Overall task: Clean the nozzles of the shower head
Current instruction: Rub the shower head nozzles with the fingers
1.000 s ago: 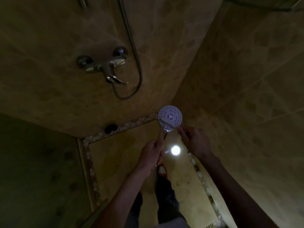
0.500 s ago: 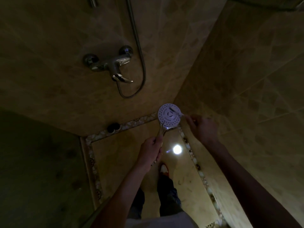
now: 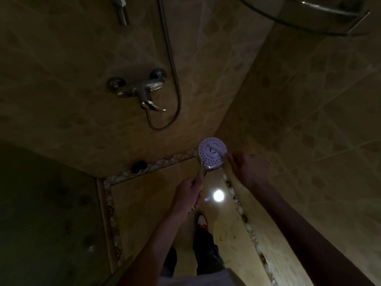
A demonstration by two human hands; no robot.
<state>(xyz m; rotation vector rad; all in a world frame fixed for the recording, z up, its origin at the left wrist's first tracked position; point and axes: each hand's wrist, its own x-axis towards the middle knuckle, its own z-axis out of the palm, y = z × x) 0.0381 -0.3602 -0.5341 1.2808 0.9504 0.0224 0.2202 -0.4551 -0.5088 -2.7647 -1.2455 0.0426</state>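
Two hands are on the job, and I take the shower head (image 3: 212,154) as my landmark. It is held up in the corner of the stall, its round white face turned toward me, below and right of the wall tap (image 3: 142,90). Its handle runs down and slightly left from the disc into my left hand (image 3: 188,195), whose fingers are curled round the lower handle. So the long axis runs from that fist up to the disc.

My right hand (image 3: 248,167) sits just right of the shower head, nearer the face than the left. Its fingers are bunched toward the disc's right edge and seem to pinch a thin pale tool (image 3: 215,146) lying across the face toward the upper left; I cannot tell what the tool is, it is small and blurred. The face therefore lies to the left of those fingertips, and I judge any next stroke would go leftward across it while the left hand steadies the handle.

Rings of small dark nozzle dots cover the disc around a plain centre with a dark curved mark. In this dim light I cannot judge how clean the nozzles are.

Below the shower head a bright light spot (image 3: 218,195) glares on the floor, and the hose (image 3: 175,79) hangs looped above left.
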